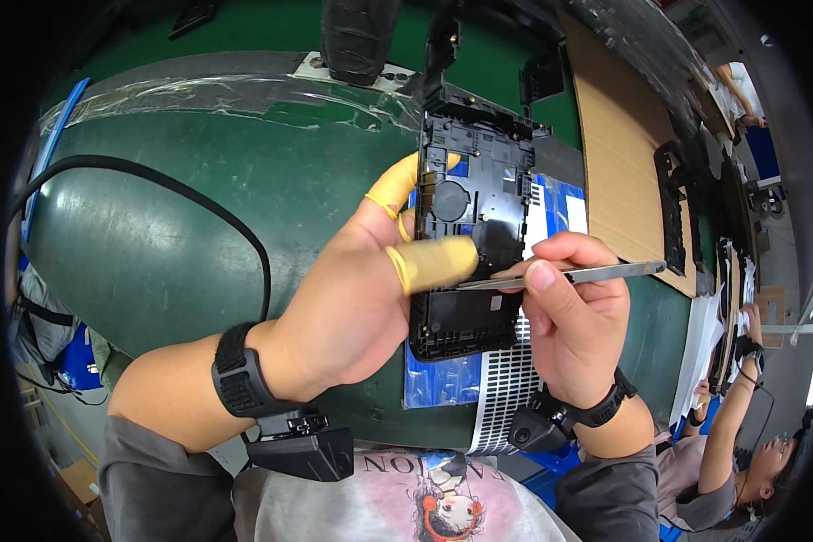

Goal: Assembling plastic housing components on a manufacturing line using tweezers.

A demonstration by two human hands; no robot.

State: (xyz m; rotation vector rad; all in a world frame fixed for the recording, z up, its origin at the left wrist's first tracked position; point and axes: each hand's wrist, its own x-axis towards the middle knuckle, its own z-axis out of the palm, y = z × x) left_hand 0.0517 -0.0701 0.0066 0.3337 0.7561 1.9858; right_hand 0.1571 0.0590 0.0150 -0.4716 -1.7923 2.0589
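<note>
My left hand (357, 271), with yellow finger cots on some fingers, grips a black plastic housing (474, 217) by its left side. The thumb lies over the housing's inner face and is slightly blurred. Ribs, a round recess and small brass-coloured inserts show inside the housing, and a frame-like part extends from its far end. My right hand (574, 312) pinches a pair of metal tweezers (605, 272). Their tips point left and reach the lower part of the housing, near my left thumb. Whether the tips hold anything is too small to tell.
Under the housing lie a blue sheet (443, 384) and a white sheet of dark labels (506, 397) on the green table (154, 244). A black cable (208, 194) arcs at left. Cardboard (628, 154) bears a black frame (671, 208). Another person (727, 452) works at right.
</note>
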